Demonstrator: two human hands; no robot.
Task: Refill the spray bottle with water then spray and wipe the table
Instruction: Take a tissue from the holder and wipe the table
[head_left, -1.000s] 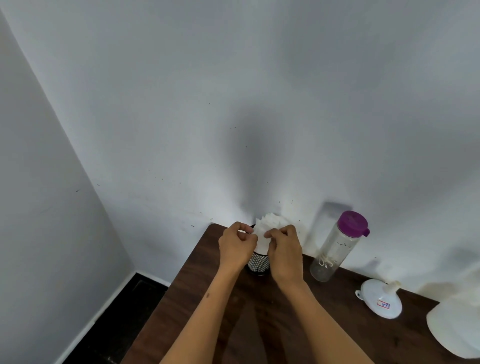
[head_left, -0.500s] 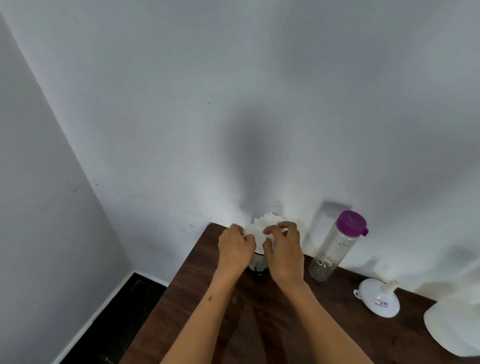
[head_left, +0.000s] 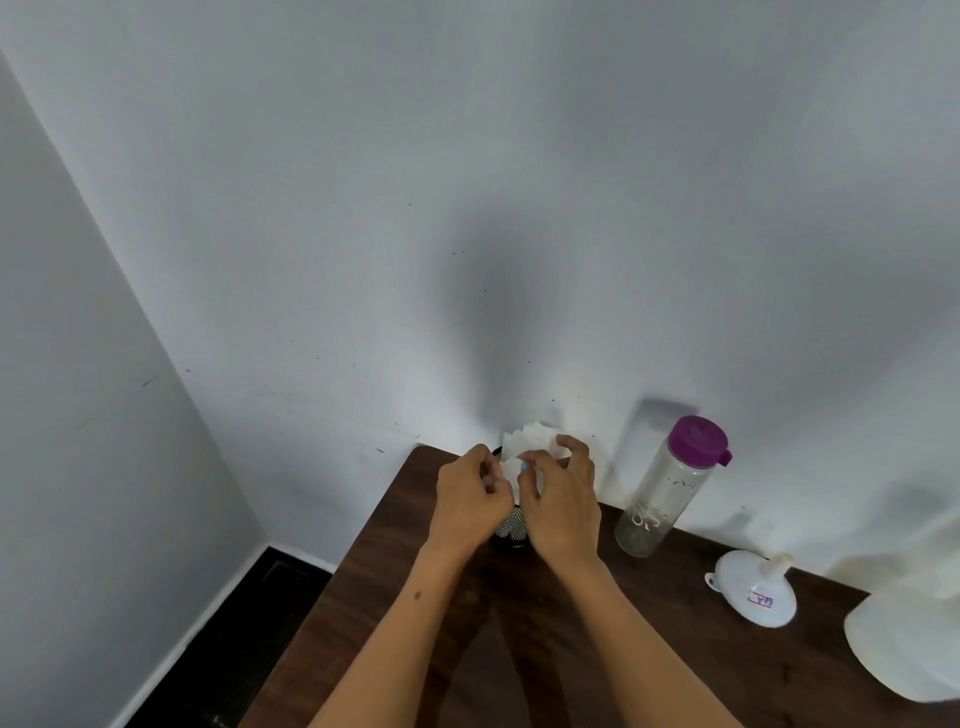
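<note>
A black mesh holder (head_left: 511, 529) stuffed with white tissues (head_left: 531, 445) stands at the far left corner of the dark wooden table (head_left: 395, 582), against the wall. Both of my hands are at its top. My left hand (head_left: 470, 501) has its fingers curled in, pinching the left edge of a tissue. My right hand (head_left: 563, 501) arches over the holder, thumb and forefinger nipping the same tissue while the other fingers spread. My hands hide most of the holder. No spray bottle shows in this view.
A clear bottle with a purple lid (head_left: 670, 488) stands right of the holder, near the wall. Further right lie an upturned white funnel (head_left: 753, 595) and part of a large white jug (head_left: 906, 644). The table's left edge drops to a dark floor (head_left: 223, 654).
My hands have shifted on the tissues: the right hand's fingers have lifted and spread over the holder, and the left hand has drawn slightly down and left. The other items have not moved.
</note>
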